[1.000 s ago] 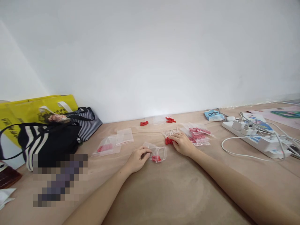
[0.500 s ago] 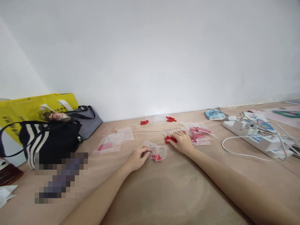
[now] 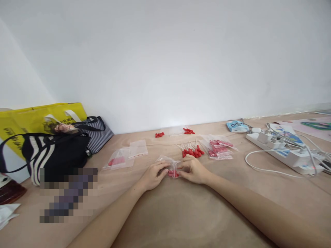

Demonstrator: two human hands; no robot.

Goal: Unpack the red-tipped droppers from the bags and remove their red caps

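Observation:
A small clear zip bag [image 3: 167, 159] lies on the table between my hands, with several red pieces [image 3: 173, 173] in its near part. My left hand [image 3: 154, 175] has curled fingers and thumb on the bag's left edge. At the right edge, my right hand [image 3: 193, 170] pinches the bag with thumb and fingers. Just beyond my right hand lies a bunch of white sticks with red tips [image 3: 192, 151], several of them fanned side by side.
Filled clear bags [image 3: 219, 150] lie to the right, others [image 3: 117, 161] to the left beside flat bags [image 3: 138, 148]. Small red piles [image 3: 159, 134] sit near the wall. A power strip [image 3: 281, 155] with cables stands right; a black bag [image 3: 57, 156] stands left.
My right hand has moved from the red-tipped sticks, toward me and left, onto the zip bag's right edge. My left hand has shifted slightly onto the bag.

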